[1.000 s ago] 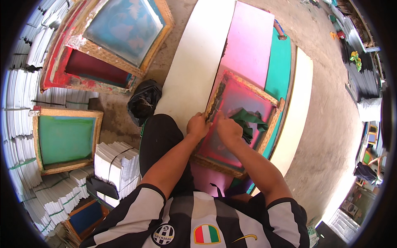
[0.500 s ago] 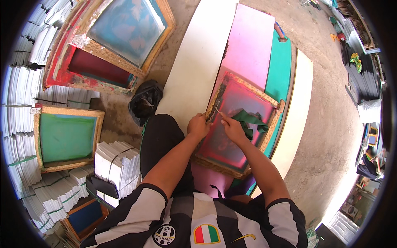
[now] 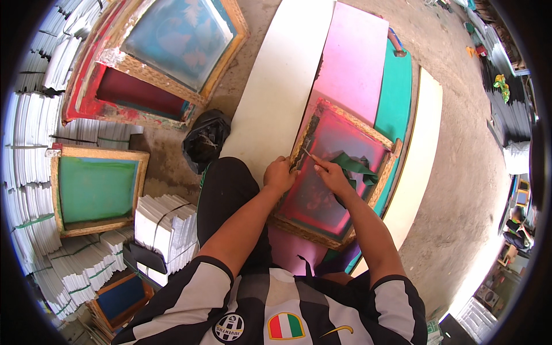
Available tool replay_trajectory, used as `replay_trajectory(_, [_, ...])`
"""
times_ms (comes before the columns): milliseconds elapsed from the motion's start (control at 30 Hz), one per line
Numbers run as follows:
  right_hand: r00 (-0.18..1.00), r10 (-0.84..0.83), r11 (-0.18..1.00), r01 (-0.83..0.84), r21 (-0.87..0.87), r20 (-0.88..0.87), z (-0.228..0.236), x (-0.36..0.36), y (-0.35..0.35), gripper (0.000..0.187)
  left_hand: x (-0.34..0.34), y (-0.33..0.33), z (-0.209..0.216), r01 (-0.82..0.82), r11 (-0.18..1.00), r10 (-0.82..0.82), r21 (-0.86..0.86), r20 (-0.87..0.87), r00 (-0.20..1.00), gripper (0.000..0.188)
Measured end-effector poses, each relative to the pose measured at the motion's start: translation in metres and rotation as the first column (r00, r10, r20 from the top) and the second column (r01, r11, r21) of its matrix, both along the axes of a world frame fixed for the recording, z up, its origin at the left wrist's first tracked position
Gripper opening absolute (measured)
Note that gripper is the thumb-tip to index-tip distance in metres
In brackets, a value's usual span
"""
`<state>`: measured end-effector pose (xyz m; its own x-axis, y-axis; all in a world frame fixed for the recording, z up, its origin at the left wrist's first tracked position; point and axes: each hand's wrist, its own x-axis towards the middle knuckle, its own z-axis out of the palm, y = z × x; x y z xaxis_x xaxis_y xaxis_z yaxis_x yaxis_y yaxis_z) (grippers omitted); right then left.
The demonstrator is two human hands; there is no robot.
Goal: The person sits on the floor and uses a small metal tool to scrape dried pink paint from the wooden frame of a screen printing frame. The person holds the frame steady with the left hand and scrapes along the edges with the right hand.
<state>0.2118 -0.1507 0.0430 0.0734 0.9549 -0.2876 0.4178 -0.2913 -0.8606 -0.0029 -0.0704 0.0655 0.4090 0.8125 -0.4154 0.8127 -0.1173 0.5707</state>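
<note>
A wooden screen-printing frame (image 3: pixel 322 229) with a grey mesh edged in pink lies tilted across the coloured boards. My left hand (image 3: pixel 280 175) is closed on the frame's left side, its fingers curled over the wood. Pinched in my right hand (image 3: pixel 333 177) is a thin pointed tool (image 3: pixel 308 153), too small to name exactly. Its tip is at the dark inner border of that left side. A strip of dark green cloth (image 3: pixel 362 167) rests on the mesh just right of my right hand.
White (image 3: pixel 276 75), pink (image 3: pixel 353 63), green (image 3: pixel 397 86) and cream (image 3: pixel 422 115) boards run away from me. A black plastic bag (image 3: pixel 204 138) sits left of them. More frames, one with green mesh (image 3: pixel 98 190), and stacks of white paper (image 3: pixel 164 221) line the left.
The whole view has shifted slightly. My right hand and the tool have moved a little along the frame's left side; my left hand keeps its grip on the wood.
</note>
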Motion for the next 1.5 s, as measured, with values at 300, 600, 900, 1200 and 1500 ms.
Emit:
replay_trajectory(300, [0.985,0.040,0.989,-0.015,-0.146,0.169,0.032,-0.013,0.005,0.044,0.001,-0.002,0.002,-0.001,1.000,0.001,-0.002,-0.011,1.000,0.043])
replay_trajectory(600, [0.972,0.024,0.988,-0.059,-0.144,-0.233,0.003,0.012,0.014,0.043,-0.003,0.001,0.001,0.001,1.000,-0.001,0.017,-0.005,1.000,0.044])
replay_trajectory(900, [0.923,0.145,0.987,-0.108,-0.123,0.355,0.026,-0.002,0.011,0.043,-0.004,0.001,0.001,-0.009,1.000,0.009,0.005,-0.005,1.000,0.045])
replay_trajectory(1200, [0.992,0.092,0.983,-0.105,-0.153,-0.090,0.007,0.018,0.016,0.041,-0.002,-0.001,0.001,-0.016,1.000,0.016,-0.005,0.005,1.000,0.044])
replay_trajectory(1500, [0.954,0.070,0.936,-0.164,-0.313,-0.290,0.018,0.030,0.032,0.043,-0.002,0.000,0.001,-0.007,1.000,0.007,0.008,-0.011,1.000,0.046])
